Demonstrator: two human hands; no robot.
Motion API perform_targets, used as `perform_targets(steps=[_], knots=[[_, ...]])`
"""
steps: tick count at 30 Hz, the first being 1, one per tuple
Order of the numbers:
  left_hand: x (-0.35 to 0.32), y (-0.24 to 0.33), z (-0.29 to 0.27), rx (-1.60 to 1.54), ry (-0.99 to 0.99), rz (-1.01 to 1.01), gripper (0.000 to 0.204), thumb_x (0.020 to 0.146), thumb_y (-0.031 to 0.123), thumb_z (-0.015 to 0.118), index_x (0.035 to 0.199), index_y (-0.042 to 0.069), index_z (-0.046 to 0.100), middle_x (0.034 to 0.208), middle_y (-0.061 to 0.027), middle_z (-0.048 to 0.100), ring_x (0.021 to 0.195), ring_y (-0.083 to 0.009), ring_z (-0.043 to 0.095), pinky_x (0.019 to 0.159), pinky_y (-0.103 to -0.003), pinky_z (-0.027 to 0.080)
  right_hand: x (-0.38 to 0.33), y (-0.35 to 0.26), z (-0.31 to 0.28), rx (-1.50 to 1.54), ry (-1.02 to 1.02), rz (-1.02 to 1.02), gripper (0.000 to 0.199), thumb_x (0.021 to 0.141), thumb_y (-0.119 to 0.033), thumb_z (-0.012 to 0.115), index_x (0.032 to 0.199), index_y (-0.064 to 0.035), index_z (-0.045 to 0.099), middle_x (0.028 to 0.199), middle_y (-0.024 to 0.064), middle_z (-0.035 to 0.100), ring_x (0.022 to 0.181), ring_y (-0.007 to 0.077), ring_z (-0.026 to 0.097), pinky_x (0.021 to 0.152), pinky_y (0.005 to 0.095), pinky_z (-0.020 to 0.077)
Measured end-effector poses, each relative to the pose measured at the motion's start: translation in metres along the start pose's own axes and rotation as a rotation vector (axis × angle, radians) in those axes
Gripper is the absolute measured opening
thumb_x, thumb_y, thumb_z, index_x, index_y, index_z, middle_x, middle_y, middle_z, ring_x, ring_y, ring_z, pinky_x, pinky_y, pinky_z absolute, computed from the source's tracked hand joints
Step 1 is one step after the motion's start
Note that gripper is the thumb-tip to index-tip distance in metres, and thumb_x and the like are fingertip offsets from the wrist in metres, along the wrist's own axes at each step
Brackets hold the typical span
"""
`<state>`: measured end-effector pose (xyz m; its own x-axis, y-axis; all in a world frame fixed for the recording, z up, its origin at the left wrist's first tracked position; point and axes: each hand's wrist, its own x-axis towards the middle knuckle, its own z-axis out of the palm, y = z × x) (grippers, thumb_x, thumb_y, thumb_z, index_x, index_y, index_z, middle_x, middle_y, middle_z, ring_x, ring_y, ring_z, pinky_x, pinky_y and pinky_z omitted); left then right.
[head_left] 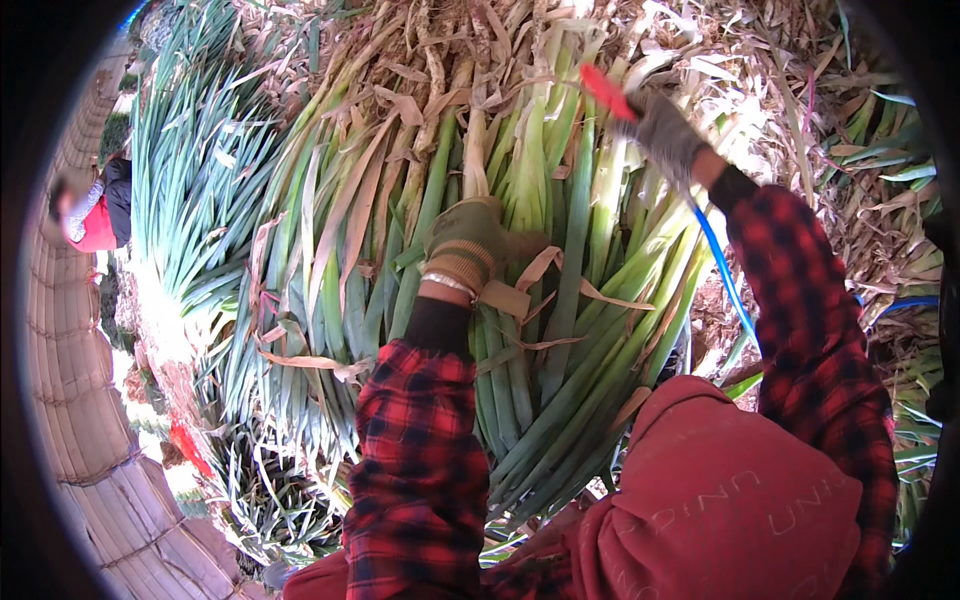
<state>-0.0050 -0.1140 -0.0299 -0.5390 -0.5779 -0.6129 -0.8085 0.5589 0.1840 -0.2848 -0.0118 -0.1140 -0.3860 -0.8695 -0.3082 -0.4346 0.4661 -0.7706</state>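
Note:
A thick heap of leeks [560, 380], with pale stalks and long green leaves, lies in front of me. My left hand [465, 240], in a green and tan knitted glove, rests on the heap, its fingers curled round a leek stalk [473, 160]; the fingertips are partly hidden. Farther right, my gloved right hand [665, 135] is raised over the pale stalk ends, closed round a red tool [605, 92]. Motion blurs it, so I cannot make out its exact kind. A blue hose [725, 265] runs from below that hand toward the lower right.
Dry brown leaves [800, 110] cover the ground behind and to the right. More green leeks [200, 170] lie at the left. A person [92, 215] in red is at the far left, beside a strip of segmented matting [75, 370]. Red cloth [730, 500] fills the lower right.

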Motion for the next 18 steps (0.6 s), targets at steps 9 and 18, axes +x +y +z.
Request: perform_targets(steps=[9, 18], knots=[[-0.012, 0.037, 0.01, 0.007, 0.083, -0.159, 0.066, 0.064, 0.058, 0.077, 0.098, 0.002, 0.073, 0.094, -0.0217, 0.071, 0.091, -0.0351, 0.069, 0.08, -0.042, 0.054, -0.239, -0.052, 0.035, 0.114, -0.542, 0.054, 0.064, 0.085, -0.027, 0.071, 0.139, -0.0035, 0.048, 0.11, 0.0131, 0.066, 0.103, 0.0165, 0.061, 0.094, 0.0314, 0.0475], [-0.009, 0.03, 0.014, 0.005, 0.067, -0.154, 0.07, 0.062, 0.059, 0.077, 0.1, 0.001, 0.072, 0.092, -0.0209, 0.071, 0.089, -0.0346, 0.07, 0.081, -0.041, 0.053, -0.13, -0.026, 0.026, 0.186, -0.034, -0.149, 0.041, 0.082, -0.028, 0.075, 0.111, -0.001, 0.062, 0.077, 0.0131, 0.063, 0.072, 0.0197, 0.061, 0.072, 0.0347, 0.0503]])
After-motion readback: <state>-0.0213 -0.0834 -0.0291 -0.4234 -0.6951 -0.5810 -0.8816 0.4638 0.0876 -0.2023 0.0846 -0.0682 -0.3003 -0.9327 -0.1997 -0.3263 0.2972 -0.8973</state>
